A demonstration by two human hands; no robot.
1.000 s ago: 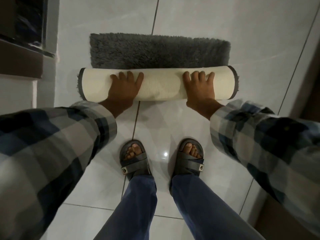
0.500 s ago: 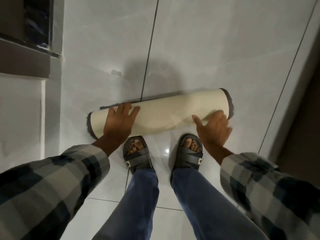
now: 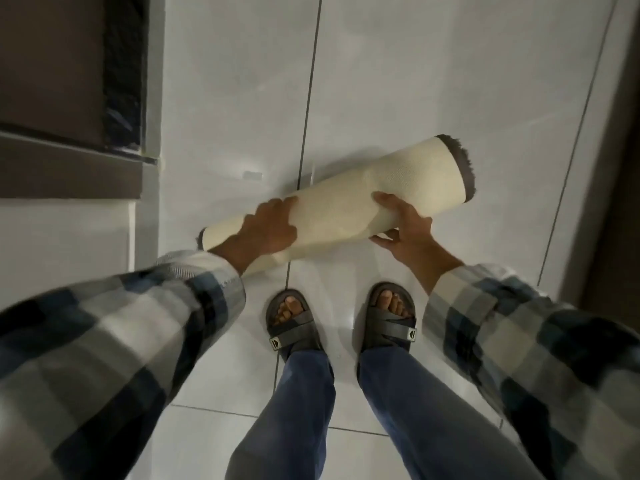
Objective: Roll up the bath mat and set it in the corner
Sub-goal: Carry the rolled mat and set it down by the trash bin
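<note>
The bath mat (image 3: 405, 183) is a full roll, cream backing outside, grey pile showing at both ends. It hangs tilted above the white tiled floor, right end higher and nearer the camera. My left hand (image 3: 268, 228) grips the roll from above near its left end. My right hand (image 3: 403, 225) cups it from beneath, right of the middle, thumb on top.
My two feet in dark sandals (image 3: 294, 322) stand just below the roll. A dark brown step or door frame (image 3: 69, 161) sits at the left with a white wall edge below it. A dark wall or door (image 3: 620, 168) runs along the right.
The last flat strip of mat was rolled in, then both hands took hold and lifted the roll off the floor, its right end rising.
</note>
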